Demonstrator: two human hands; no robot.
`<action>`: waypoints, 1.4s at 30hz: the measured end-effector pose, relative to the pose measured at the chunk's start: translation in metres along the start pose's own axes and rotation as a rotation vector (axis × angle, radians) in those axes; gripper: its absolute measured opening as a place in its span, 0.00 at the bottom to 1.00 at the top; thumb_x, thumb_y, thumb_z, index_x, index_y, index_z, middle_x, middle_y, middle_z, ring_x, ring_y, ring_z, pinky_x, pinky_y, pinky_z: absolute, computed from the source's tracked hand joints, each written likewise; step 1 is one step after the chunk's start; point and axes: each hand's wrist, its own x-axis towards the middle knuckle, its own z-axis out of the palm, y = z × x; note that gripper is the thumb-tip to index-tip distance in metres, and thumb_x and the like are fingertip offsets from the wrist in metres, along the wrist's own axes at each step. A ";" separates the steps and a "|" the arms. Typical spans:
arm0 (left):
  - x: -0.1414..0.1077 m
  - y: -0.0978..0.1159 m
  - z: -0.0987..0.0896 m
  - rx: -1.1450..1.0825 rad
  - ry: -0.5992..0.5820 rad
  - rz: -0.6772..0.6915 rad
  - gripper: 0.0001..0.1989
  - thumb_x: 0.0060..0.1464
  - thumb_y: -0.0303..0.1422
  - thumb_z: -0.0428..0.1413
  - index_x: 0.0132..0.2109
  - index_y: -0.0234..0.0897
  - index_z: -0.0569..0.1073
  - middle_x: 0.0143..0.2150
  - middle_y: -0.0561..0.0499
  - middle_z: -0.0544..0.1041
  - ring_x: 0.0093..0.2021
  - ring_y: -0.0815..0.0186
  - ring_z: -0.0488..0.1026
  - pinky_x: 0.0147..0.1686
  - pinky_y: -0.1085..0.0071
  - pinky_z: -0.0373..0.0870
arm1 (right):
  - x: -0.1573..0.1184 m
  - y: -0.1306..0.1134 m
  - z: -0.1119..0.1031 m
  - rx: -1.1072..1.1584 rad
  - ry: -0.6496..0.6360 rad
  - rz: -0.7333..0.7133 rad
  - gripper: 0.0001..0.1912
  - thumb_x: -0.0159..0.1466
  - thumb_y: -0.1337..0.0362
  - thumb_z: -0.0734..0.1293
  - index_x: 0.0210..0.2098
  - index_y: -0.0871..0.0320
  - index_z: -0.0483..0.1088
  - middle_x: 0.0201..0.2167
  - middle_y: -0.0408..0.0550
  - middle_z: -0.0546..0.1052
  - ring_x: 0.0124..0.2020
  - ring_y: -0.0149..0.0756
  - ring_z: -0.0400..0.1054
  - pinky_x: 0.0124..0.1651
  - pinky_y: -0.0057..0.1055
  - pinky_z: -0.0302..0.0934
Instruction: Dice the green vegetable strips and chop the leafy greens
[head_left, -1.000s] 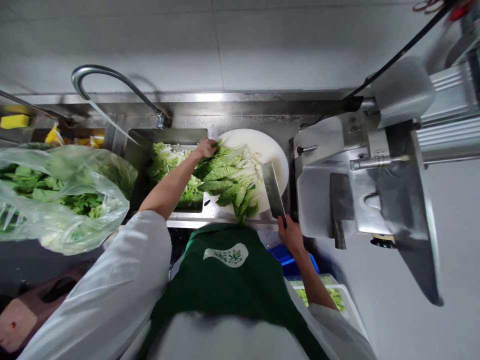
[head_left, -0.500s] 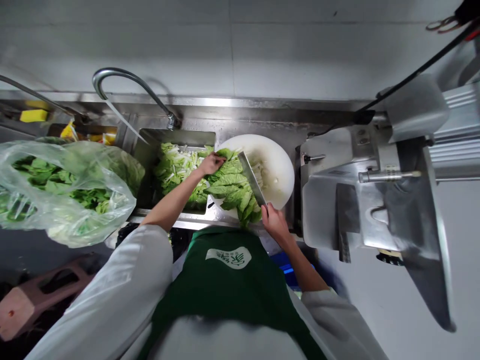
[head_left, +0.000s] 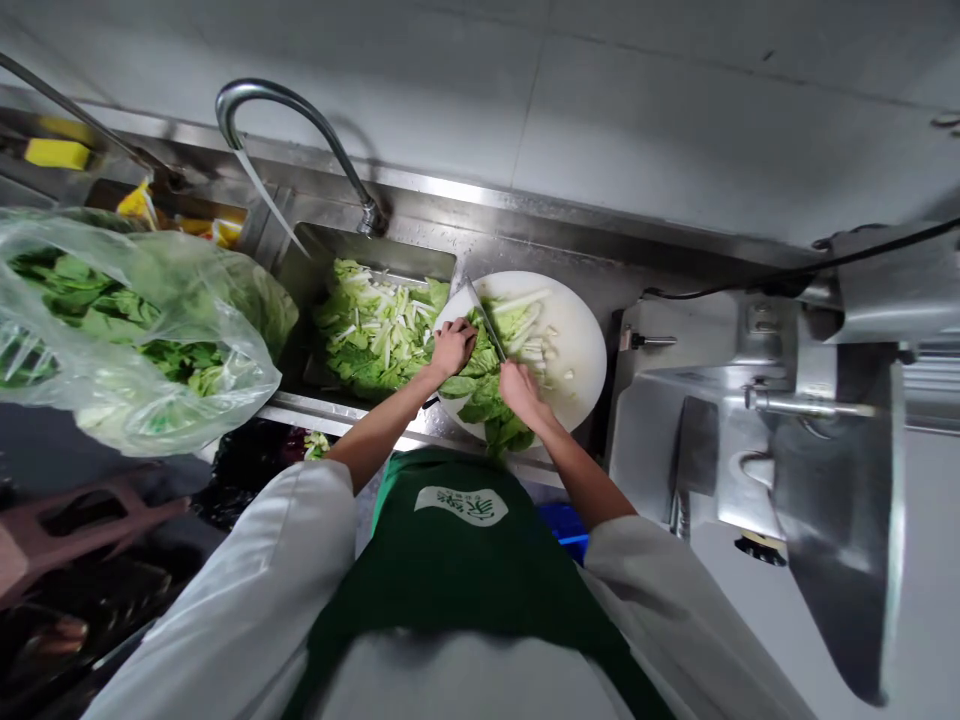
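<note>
My right hand [head_left: 522, 390] is wrapped round the handle of a kitchen knife [head_left: 487, 322], whose blade stands among the leafy greens [head_left: 480, 385] on a round white cutting board [head_left: 589, 345]. Just left of the blade, my left hand [head_left: 454, 347] presses down on the greens with curled fingers. Pale cut stems [head_left: 536, 350] lie on the board to the right of the knife. Some leaves hang over the board's near edge. In the sink to the left is a heap of cut greens [head_left: 375, 325].
Water runs from a curved faucet [head_left: 300, 100] at the sink's left. A clear plastic bag [head_left: 217, 370] of greens stands farther left. To the right is a metal slicing machine [head_left: 675, 360], and a yellow sponge [head_left: 57, 154] lies at far left.
My left hand has moved right along the greens, close to the blade. The knife has shifted left and lower into the leaves. The view has tilted and turned slightly.
</note>
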 end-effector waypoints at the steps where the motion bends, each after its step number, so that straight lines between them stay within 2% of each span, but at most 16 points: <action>1: -0.001 -0.001 -0.001 -0.024 -0.004 0.006 0.19 0.68 0.37 0.47 0.57 0.44 0.78 0.62 0.42 0.69 0.60 0.47 0.61 0.57 0.48 0.62 | 0.009 -0.003 -0.002 0.000 -0.006 -0.002 0.20 0.75 0.67 0.50 0.53 0.69 0.69 0.45 0.64 0.79 0.46 0.42 0.76 0.47 0.31 0.64; 4: -0.003 -0.003 -0.006 -0.114 0.003 -0.026 0.20 0.68 0.43 0.47 0.55 0.43 0.79 0.63 0.42 0.66 0.63 0.46 0.58 0.58 0.49 0.62 | 0.020 0.000 -0.015 0.006 -0.024 -0.016 0.21 0.76 0.65 0.50 0.53 0.68 0.70 0.45 0.64 0.79 0.46 0.41 0.76 0.48 0.31 0.63; 6: -0.006 -0.003 -0.010 -0.172 0.018 -0.067 0.23 0.67 0.50 0.47 0.55 0.43 0.79 0.65 0.42 0.63 0.66 0.46 0.56 0.61 0.48 0.60 | 0.011 0.012 -0.025 0.007 -0.030 -0.038 0.21 0.76 0.63 0.51 0.52 0.67 0.71 0.44 0.63 0.80 0.44 0.41 0.76 0.47 0.30 0.62; 9: -0.017 -0.002 -0.015 -0.200 -0.032 -0.051 0.28 0.64 0.57 0.47 0.57 0.46 0.76 0.69 0.42 0.60 0.70 0.47 0.53 0.66 0.47 0.54 | -0.024 0.039 -0.033 -0.035 -0.024 -0.065 0.20 0.76 0.61 0.53 0.49 0.64 0.72 0.41 0.60 0.80 0.43 0.42 0.76 0.45 0.30 0.61; 13: -0.043 0.009 -0.013 -0.133 -0.090 0.012 0.36 0.57 0.63 0.51 0.64 0.47 0.69 0.71 0.40 0.58 0.70 0.43 0.54 0.66 0.45 0.53 | -0.082 0.075 -0.018 -0.096 -0.050 -0.055 0.18 0.75 0.61 0.54 0.46 0.62 0.73 0.37 0.57 0.80 0.41 0.43 0.76 0.44 0.31 0.61; 15: -0.059 0.020 -0.005 -0.084 -0.057 0.003 0.44 0.52 0.65 0.54 0.68 0.46 0.64 0.72 0.37 0.56 0.69 0.40 0.55 0.65 0.44 0.52 | -0.101 0.085 -0.003 -0.096 -0.091 -0.025 0.18 0.75 0.60 0.54 0.45 0.62 0.73 0.35 0.56 0.80 0.39 0.43 0.76 0.43 0.31 0.61; 17: -0.076 0.034 0.006 -0.032 -0.020 -0.013 0.52 0.47 0.67 0.57 0.71 0.45 0.60 0.74 0.35 0.53 0.71 0.36 0.51 0.66 0.43 0.49 | -0.107 0.086 0.011 -0.079 -0.127 0.008 0.18 0.75 0.60 0.54 0.46 0.62 0.73 0.35 0.56 0.80 0.38 0.43 0.76 0.42 0.32 0.61; 21: -0.103 0.065 0.035 0.063 -0.036 -0.013 0.63 0.40 0.67 0.62 0.75 0.44 0.51 0.76 0.34 0.46 0.74 0.28 0.38 0.67 0.36 0.41 | -0.095 0.073 0.030 -0.041 -0.138 0.055 0.19 0.76 0.61 0.52 0.50 0.63 0.71 0.40 0.59 0.80 0.42 0.43 0.77 0.44 0.31 0.61; 25: -0.119 0.087 0.060 0.124 -0.082 -0.024 0.66 0.38 0.63 0.66 0.77 0.47 0.45 0.77 0.34 0.41 0.74 0.26 0.29 0.65 0.30 0.40 | -0.083 0.062 0.037 -0.028 -0.093 0.068 0.19 0.76 0.62 0.52 0.51 0.65 0.69 0.41 0.61 0.80 0.42 0.42 0.77 0.45 0.31 0.61; 28: -0.120 0.089 0.070 0.138 -0.087 -0.064 0.62 0.41 0.56 0.68 0.77 0.51 0.45 0.77 0.37 0.43 0.74 0.27 0.34 0.65 0.30 0.41 | -0.083 0.064 0.038 -0.037 -0.071 0.044 0.19 0.76 0.62 0.51 0.50 0.65 0.69 0.40 0.60 0.81 0.40 0.41 0.76 0.44 0.31 0.61; 32: -0.109 0.068 0.064 0.141 -0.044 -0.074 0.45 0.54 0.47 0.63 0.74 0.57 0.54 0.73 0.39 0.57 0.69 0.33 0.54 0.63 0.38 0.54 | -0.085 0.069 0.037 -0.044 -0.037 0.018 0.19 0.76 0.61 0.51 0.50 0.65 0.70 0.40 0.59 0.81 0.40 0.42 0.76 0.43 0.30 0.62; 34: -0.102 0.045 0.050 0.147 -0.024 -0.087 0.39 0.58 0.43 0.60 0.73 0.56 0.57 0.69 0.38 0.62 0.66 0.36 0.59 0.61 0.44 0.59 | -0.086 0.068 0.037 -0.044 -0.042 0.022 0.20 0.76 0.61 0.51 0.51 0.65 0.70 0.39 0.60 0.81 0.40 0.43 0.76 0.42 0.31 0.62; 36: -0.094 0.015 0.031 0.145 0.008 -0.146 0.37 0.60 0.41 0.58 0.73 0.53 0.57 0.67 0.38 0.63 0.65 0.39 0.61 0.61 0.48 0.60 | -0.087 0.067 0.038 -0.043 -0.046 0.039 0.20 0.76 0.61 0.51 0.51 0.65 0.70 0.39 0.60 0.81 0.40 0.44 0.76 0.41 0.31 0.62; 39: -0.083 -0.042 -0.007 0.121 0.102 -0.324 0.36 0.63 0.43 0.55 0.74 0.45 0.54 0.66 0.38 0.63 0.64 0.41 0.62 0.62 0.51 0.59 | -0.087 0.064 0.040 -0.035 -0.036 0.055 0.20 0.76 0.61 0.52 0.52 0.64 0.70 0.39 0.60 0.81 0.40 0.44 0.76 0.41 0.32 0.62; 41: -0.075 -0.081 -0.033 0.117 0.121 -0.475 0.43 0.60 0.47 0.57 0.75 0.41 0.48 0.69 0.36 0.60 0.65 0.39 0.61 0.62 0.50 0.60 | -0.087 0.064 0.039 -0.033 -0.025 0.050 0.20 0.76 0.60 0.52 0.52 0.64 0.70 0.39 0.60 0.81 0.40 0.44 0.76 0.41 0.32 0.61; 42: -0.070 -0.099 -0.045 0.127 0.090 -0.553 0.48 0.57 0.49 0.60 0.76 0.41 0.47 0.70 0.34 0.57 0.68 0.36 0.57 0.62 0.47 0.59 | -0.088 0.065 0.038 -0.034 -0.023 0.043 0.20 0.76 0.60 0.52 0.51 0.64 0.70 0.39 0.60 0.81 0.40 0.44 0.76 0.41 0.32 0.60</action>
